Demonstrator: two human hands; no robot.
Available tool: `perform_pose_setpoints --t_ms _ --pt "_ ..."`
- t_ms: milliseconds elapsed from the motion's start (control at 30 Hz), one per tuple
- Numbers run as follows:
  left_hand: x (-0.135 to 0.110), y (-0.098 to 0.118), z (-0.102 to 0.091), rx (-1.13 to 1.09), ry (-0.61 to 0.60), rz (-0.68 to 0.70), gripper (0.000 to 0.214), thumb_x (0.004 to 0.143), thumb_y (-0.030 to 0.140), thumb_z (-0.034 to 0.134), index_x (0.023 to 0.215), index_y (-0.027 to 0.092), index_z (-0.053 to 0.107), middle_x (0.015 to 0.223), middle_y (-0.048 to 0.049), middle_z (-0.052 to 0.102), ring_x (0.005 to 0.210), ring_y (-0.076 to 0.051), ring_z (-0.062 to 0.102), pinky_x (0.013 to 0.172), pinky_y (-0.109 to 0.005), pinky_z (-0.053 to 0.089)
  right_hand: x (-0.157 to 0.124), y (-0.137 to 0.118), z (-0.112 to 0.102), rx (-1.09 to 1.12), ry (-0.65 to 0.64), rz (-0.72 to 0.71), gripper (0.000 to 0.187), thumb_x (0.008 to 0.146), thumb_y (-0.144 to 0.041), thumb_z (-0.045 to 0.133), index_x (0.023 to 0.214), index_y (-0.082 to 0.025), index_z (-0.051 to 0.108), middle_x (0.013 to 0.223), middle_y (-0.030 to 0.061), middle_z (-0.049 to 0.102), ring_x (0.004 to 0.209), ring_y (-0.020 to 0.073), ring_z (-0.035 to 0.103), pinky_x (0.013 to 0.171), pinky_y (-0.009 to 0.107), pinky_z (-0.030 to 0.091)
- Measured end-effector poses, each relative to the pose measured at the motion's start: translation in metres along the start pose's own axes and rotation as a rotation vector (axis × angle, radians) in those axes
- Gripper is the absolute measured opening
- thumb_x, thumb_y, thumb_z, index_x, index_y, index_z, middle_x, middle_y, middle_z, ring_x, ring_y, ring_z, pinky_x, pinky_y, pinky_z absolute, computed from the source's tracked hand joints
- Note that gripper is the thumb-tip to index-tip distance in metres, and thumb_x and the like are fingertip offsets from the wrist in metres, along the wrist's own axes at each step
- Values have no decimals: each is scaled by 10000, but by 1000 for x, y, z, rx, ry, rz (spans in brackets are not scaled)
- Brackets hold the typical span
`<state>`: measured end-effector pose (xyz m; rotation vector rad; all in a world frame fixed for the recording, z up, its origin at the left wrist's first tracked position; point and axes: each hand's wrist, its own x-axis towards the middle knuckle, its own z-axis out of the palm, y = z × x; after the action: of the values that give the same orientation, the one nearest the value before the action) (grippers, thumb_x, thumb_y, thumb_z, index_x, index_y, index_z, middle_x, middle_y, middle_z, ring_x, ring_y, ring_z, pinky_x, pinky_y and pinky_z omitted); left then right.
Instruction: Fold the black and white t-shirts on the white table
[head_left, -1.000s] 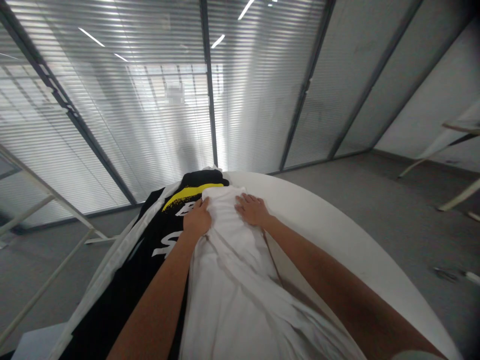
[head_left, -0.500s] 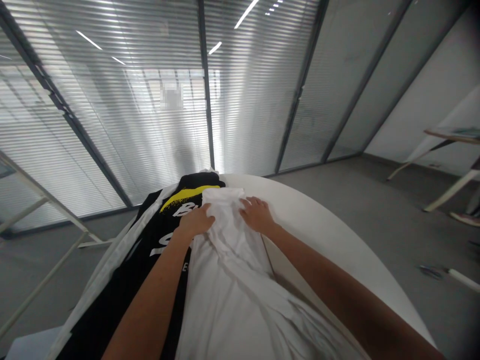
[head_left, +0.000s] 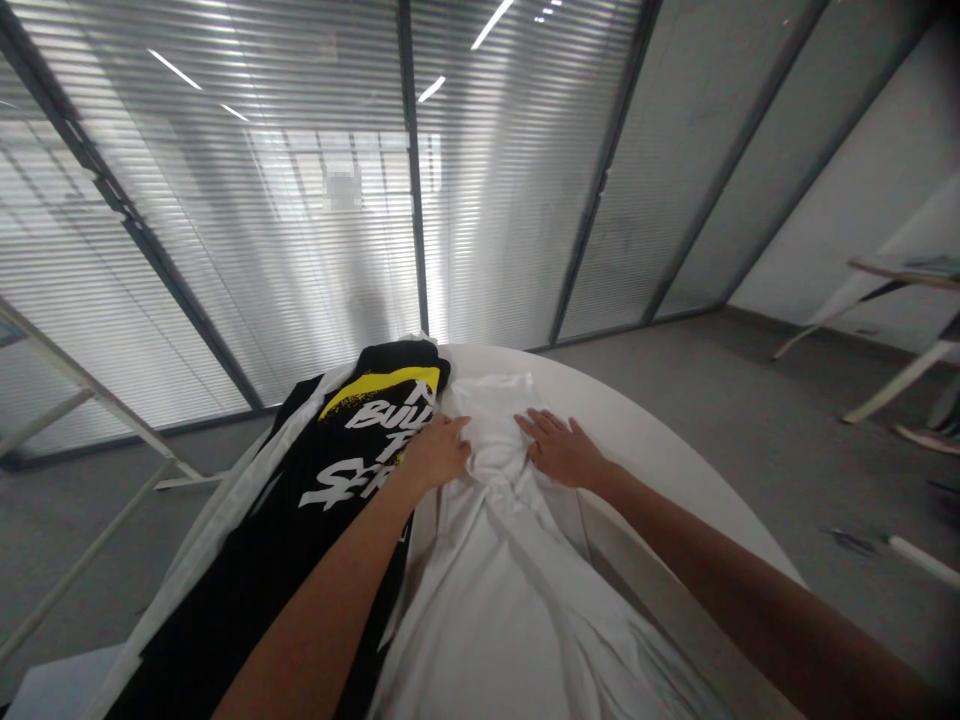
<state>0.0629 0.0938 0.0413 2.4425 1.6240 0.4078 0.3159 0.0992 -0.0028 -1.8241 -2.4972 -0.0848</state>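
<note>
A long white garment (head_left: pixel 510 580) lies lengthwise on a white table, its far end narrow and the middle bunched into creases; its exact kind cannot be told. At the far end's left edge, my left hand (head_left: pixel 439 452) has its fingers bent onto the cloth, pinching it. Opposite, my right hand (head_left: pixel 564 450) rests with fingers spread on the garment's right edge. Directly left lies a black T-shirt (head_left: pixel 247 560) with a yellow band and white lettering, partly covered by my left forearm.
The round edge of the white table (head_left: pixel 660 460) curves away on the right. A pale metal frame (head_left: pixel 97 390) stands at the left. Glass partitions with blinds (head_left: pixel 322 250) rise beyond the table. Another table (head_left: pixel 900 270) stands far right.
Both hands have shifted right, and the far end of the white garment has moved with them. More of the black T-shirt's lettering shows now. The cloth has bunched between my hands.
</note>
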Motion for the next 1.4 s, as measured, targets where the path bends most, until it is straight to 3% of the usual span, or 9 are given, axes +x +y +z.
perform_pose_setpoints --t_ms 167,267,367,500,600,800,1067,1267,1400 --pt "-10 19 12 87 96 157 418 925 320 434 1332 281 522 1406 -89 452 1258 -262 457 1040 -440 391 19 26 5 -23 2 -19 567 947 -294 287 1509 -219 297 1570 106 244 1422 297 222 1097 549 200" --pt "-14 20 23 86 53 261 413 956 376 370 1333 293 518 1420 -60 466 1307 -241 411 1078 -433 346 32 22 1 -47 78 30 563 941 -286 311 1499 -209 310 1552 120 286 1414 314 228 1095 575 175" --pt "-13 11 34 122 14 201 439 960 420 342 1365 325 482 1457 -35 455 1350 -277 369 1111 -551 246 37 6 -10 -50 205 130 563 907 -230 361 1469 -205 357 1490 130 391 1376 300 299 1095 528 205" --pt "-9 -1 41 177 83 85 450 940 382 375 1376 334 473 1480 -19 440 1346 -295 378 1130 -558 190 19 -21 -25 43 179 200 527 871 -243 410 1391 -177 457 1383 135 507 1234 292 459 1009 443 353" --pt "-6 -3 42 205 158 13 447 917 362 413 1350 300 507 1461 -37 462 1370 -305 338 1141 -516 191 -4 -34 -25 144 103 138 597 869 -264 416 1456 -170 361 1360 129 527 1180 258 513 981 389 392" --pt "-4 -1 37 222 161 36 415 903 324 436 1299 256 539 1454 -75 455 1369 -288 334 1134 -507 206 -21 -25 -8 148 65 -80 516 945 -298 327 1445 -201 408 1486 89 410 1364 213 351 1104 376 274" --pt "-11 21 40 102 59 250 479 928 319 410 1399 241 425 1428 -91 474 1329 -224 398 1133 -459 259 -4 -4 -14 41 1 -17 557 940 -273 298 1494 -211 319 1553 77 297 1427 243 236 1115 486 218" --pt "-8 3 37 151 22 175 471 928 345 407 1394 288 438 1473 -75 435 1370 -270 360 1112 -553 254 -36 -33 -26 32 106 93 466 909 -303 381 1349 -231 519 1448 91 457 1331 243 379 1083 418 269" --pt "-6 -2 31 156 32 154 456 904 319 439 1356 276 478 1444 -63 472 1354 -254 379 1126 -524 235 -63 -61 -28 54 163 176 483 899 -349 410 1342 -183 509 1375 132 516 1238 267 451 1030 422 328"
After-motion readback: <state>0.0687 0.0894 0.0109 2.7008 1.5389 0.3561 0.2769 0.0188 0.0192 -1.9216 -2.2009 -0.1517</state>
